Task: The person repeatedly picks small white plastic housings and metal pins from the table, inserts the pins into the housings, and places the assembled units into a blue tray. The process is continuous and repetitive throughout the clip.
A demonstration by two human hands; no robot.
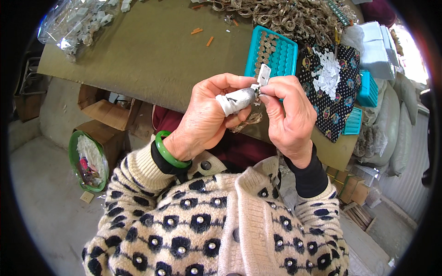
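Observation:
Above the near edge of the olive-topped table [152, 50], both my hands come together at a small white plastic casing [264, 75] with a raised, lid-like part. My left hand [198, 110] grips its lower end between thumb and fingers. One finger of that hand wears a white wrapping [232, 101], grey with dirt toward the tip. My right hand [292, 115] pinches at the casing's side, its thumb and index finger pressed together. What lies between those fingertips is too small and covered to make out. Just beyond stands a teal tray [288, 53] of round, coin-like metal pieces.
Coiled brownish clear cords [290, 20] heap at the back right. Small white pieces [327, 73] lie on a dark patterned cloth [343, 117]. A clear bag of white parts [87, 27] sits far left, with orange strips [209, 41] mid-table. A green basket [72, 158] stands on the floor.

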